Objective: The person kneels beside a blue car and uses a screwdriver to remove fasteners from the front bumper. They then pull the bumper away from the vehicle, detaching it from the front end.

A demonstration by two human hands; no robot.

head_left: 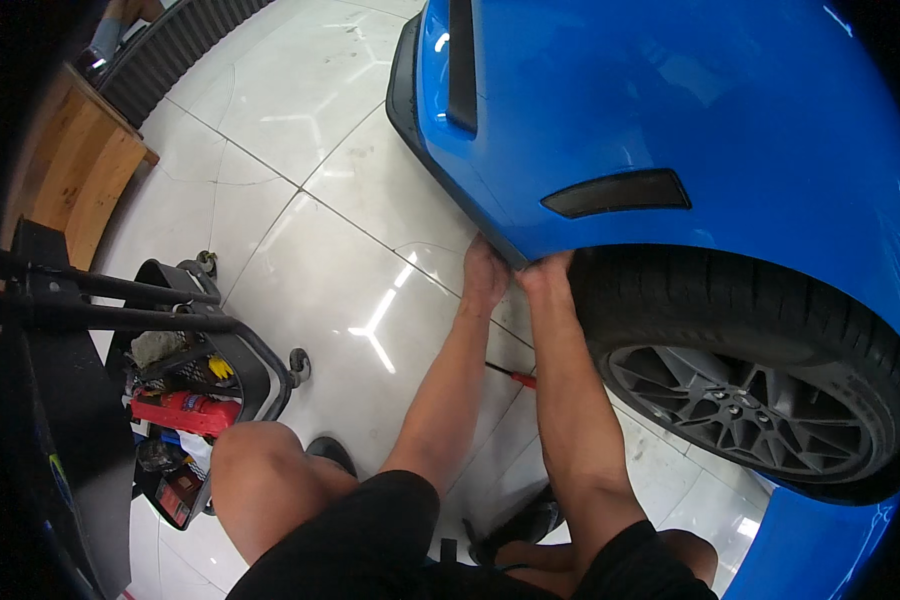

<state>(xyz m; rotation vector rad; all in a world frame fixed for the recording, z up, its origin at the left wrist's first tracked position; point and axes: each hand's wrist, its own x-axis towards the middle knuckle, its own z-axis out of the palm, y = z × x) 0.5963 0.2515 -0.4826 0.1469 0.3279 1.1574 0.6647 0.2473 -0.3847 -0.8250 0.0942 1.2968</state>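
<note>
Both my arms reach forward to the lower corner of a blue car bumper (pixel 490 190), just ahead of the front wheel. My left hand (pixel 484 275) is at the dark lower edge of the bumper, its fingers hidden beneath it. Close beside it, my right hand (pixel 547 274) goes in between the bumper corner and the tire (pixel 690 290), fingers out of sight behind the bodywork. Whether either hand holds anything cannot be seen. A screwdriver with a red handle (pixel 524 379) lies on the floor, partly covered by my right forearm.
A black wheeled tool cart (pixel 260 350) stands to my left, with a red case (pixel 185 411) and other items on its shelves. Farther off at the left is a wooden bench (pixel 100 165). The multi-spoke grey rim (pixel 745 405) is on my right. Pale glossy tiles (pixel 300 260) cover the floor.
</note>
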